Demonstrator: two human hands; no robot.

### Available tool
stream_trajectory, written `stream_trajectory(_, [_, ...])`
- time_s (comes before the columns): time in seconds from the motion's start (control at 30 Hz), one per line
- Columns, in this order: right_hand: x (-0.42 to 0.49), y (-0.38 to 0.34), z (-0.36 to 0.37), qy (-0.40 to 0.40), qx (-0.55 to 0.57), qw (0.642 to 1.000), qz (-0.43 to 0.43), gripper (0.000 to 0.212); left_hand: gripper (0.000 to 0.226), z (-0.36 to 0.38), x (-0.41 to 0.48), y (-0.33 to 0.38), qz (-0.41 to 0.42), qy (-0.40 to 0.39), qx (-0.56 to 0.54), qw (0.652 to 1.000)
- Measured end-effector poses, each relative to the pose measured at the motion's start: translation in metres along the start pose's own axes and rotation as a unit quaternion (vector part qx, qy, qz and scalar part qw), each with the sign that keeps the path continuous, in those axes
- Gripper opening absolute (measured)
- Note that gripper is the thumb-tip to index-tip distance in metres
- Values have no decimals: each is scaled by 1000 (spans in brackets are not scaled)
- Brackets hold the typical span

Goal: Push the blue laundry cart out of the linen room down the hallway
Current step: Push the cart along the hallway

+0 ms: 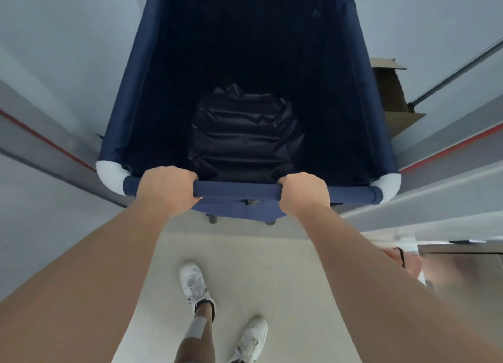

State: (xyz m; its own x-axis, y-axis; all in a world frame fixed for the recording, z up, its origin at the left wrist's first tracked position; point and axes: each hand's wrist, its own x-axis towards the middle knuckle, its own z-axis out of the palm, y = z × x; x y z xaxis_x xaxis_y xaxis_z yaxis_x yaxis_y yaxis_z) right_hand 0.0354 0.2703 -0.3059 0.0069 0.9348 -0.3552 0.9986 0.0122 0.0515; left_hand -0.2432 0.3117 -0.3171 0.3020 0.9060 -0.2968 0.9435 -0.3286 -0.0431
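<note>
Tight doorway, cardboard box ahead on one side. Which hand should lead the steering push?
Right hand, probably: both grip the cart's near rail, but the cardboard box sits by the cart's right side, so pushing harder there swings the front left.

A cardboard box sits against the right wall, beside a metal rail, white sneakers on pale floor.

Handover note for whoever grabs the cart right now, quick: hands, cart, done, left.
Left hand and right hand both closed on the near rail of the blue laundry cart.
A dark bag lies inside the cart.
Cart stands between pale walls; a cardboard box sits ahead on the right.
Done: cart gripped, feet behind it.
Left: push on down the hallway, probably minding the box.
</note>
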Motion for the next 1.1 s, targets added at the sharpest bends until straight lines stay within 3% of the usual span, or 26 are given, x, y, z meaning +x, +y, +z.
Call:
stream_trajectory(0.43, [116, -25, -53, -15, 10, 999, 34, 21, 7, -40, 124, -66, 45, -2, 27, 999])
stream_trajectory(1.1, [282, 7, -114, -24, 6, 999, 31, 18, 9, -96, 295, -96, 45, -16, 47, 998])
